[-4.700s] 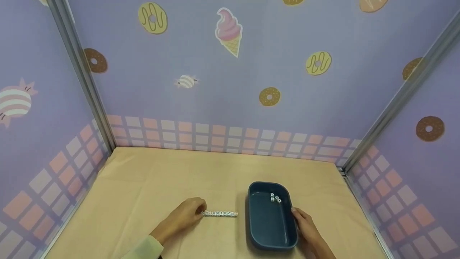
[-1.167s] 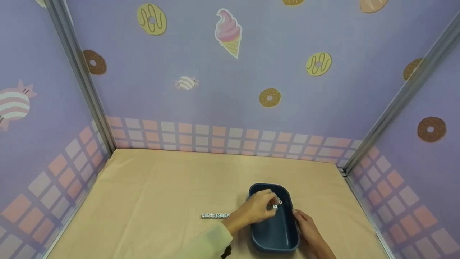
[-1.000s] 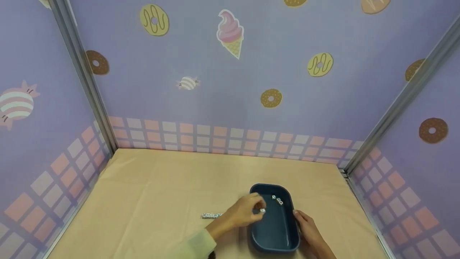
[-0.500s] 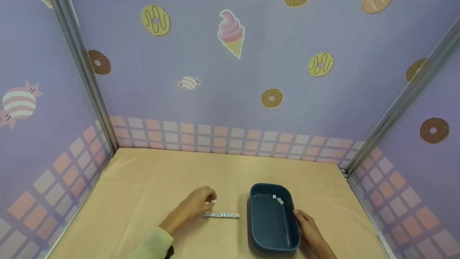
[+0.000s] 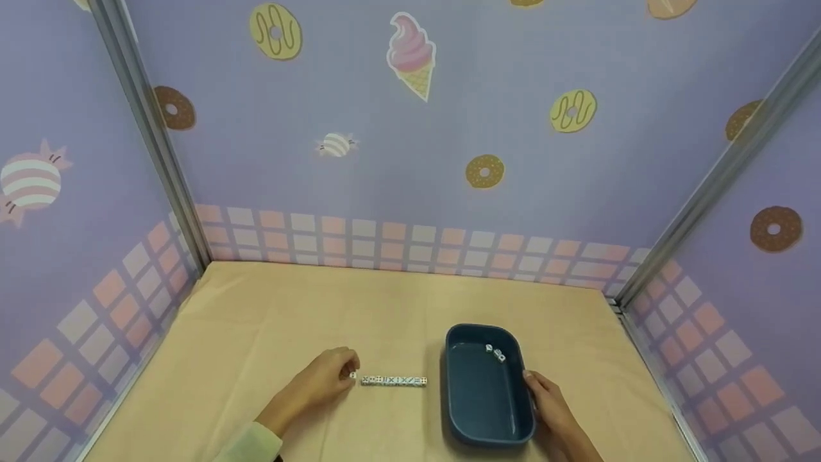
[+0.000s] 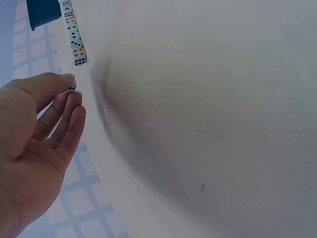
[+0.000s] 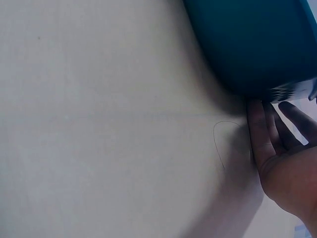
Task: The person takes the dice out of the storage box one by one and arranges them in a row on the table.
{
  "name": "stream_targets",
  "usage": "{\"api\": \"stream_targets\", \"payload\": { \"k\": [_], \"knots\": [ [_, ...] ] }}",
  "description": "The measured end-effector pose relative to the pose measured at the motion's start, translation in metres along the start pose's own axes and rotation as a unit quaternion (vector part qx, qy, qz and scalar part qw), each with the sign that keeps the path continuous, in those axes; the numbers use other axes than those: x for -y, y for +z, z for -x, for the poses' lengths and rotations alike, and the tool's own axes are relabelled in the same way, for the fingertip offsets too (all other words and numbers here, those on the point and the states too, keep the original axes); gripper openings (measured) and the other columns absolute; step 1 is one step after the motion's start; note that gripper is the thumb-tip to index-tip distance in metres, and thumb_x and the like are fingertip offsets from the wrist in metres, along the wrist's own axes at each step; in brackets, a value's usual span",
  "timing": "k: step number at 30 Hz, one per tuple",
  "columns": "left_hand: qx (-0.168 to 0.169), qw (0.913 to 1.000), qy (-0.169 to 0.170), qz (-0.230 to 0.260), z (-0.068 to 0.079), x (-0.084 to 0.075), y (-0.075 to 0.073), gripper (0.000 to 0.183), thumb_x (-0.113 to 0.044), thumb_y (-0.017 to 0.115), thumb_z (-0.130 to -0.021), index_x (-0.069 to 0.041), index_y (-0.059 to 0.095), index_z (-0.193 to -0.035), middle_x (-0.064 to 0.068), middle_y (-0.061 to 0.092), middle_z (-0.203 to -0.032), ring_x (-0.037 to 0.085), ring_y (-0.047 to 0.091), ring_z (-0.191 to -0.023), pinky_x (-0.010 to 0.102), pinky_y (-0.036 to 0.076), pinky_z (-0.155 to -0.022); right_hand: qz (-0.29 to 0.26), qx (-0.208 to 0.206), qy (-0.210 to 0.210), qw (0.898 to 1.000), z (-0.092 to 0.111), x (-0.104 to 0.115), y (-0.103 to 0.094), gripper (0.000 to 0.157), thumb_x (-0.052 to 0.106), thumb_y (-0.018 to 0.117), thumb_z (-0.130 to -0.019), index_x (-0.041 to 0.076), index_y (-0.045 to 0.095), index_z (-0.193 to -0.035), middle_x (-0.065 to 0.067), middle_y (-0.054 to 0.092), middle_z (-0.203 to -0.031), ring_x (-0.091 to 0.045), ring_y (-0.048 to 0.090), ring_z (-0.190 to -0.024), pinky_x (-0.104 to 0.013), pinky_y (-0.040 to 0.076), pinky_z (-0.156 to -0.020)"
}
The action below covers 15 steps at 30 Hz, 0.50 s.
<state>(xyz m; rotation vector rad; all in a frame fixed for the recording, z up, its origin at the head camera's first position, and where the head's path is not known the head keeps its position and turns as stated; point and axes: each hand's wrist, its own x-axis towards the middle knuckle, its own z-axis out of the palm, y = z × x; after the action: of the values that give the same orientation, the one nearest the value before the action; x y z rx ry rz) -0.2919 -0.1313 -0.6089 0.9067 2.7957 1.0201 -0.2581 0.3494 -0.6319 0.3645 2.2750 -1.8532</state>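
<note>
My left hand (image 5: 324, 375) pinches a small white die (image 5: 353, 375) between thumb and fingers, just off the left end of a straight row of dice (image 5: 394, 381) on the cloth. In the left wrist view, the pinched die (image 6: 72, 88) shows dark pips, and a small gap parts it from the end of the row (image 6: 74, 37). Against the right outer wall of a dark blue rectangular tray (image 5: 490, 410) rests my right hand (image 5: 550, 407). Its fingers (image 7: 258, 121) lie fairly straight against the tray's side in the right wrist view. Three dice (image 5: 497, 353) lie at the tray's far end.
A pale yellow cloth (image 5: 308, 308) covers the table. Lilac walls (image 5: 359, 83) with sweets printed on them enclose its back and sides, with metal posts (image 5: 154, 154) at the corners. The tray stands close to the row's right end.
My left hand has taken a die from the tray and carried it left, past the row, to its left end. My right hand and the tray have stayed put.
</note>
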Motion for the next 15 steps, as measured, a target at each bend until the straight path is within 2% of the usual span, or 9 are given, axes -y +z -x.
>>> {"api": "stream_targets", "payload": {
  "k": [7, 15],
  "knots": [
    [0.008, 0.9999, 0.004, -0.007, -0.005, -0.002, 0.011, 0.018, -0.002, 0.072, -0.087, -0.009, 0.063, -0.1, 0.0, 0.062, -0.095, 0.007, 0.055, -0.082, 0.024, 0.051, -0.073, -0.024, 0.002, 0.015, 1.0, 0.0, 0.002, 0.0, 0.063, 0.046, 0.045, -0.104, -0.001, 0.042, -0.146, -0.024, 0.037, -0.153, -0.041, 0.029, -0.144, -0.055, 0.025, -0.115],
    [0.022, 0.9997, 0.003, 0.007, -0.007, 0.0, 0.014, 0.015, -0.001, 0.069, -0.088, -0.009, 0.063, -0.1, 0.001, 0.062, -0.097, 0.013, 0.059, -0.085, 0.025, 0.052, -0.076, 0.045, -0.014, -0.02, 0.999, 0.001, 0.001, 0.001, 0.059, 0.042, 0.04, -0.106, -0.003, 0.045, -0.144, -0.024, 0.041, -0.15, -0.042, 0.033, -0.142, -0.052, 0.027, -0.116]
  ]
}}
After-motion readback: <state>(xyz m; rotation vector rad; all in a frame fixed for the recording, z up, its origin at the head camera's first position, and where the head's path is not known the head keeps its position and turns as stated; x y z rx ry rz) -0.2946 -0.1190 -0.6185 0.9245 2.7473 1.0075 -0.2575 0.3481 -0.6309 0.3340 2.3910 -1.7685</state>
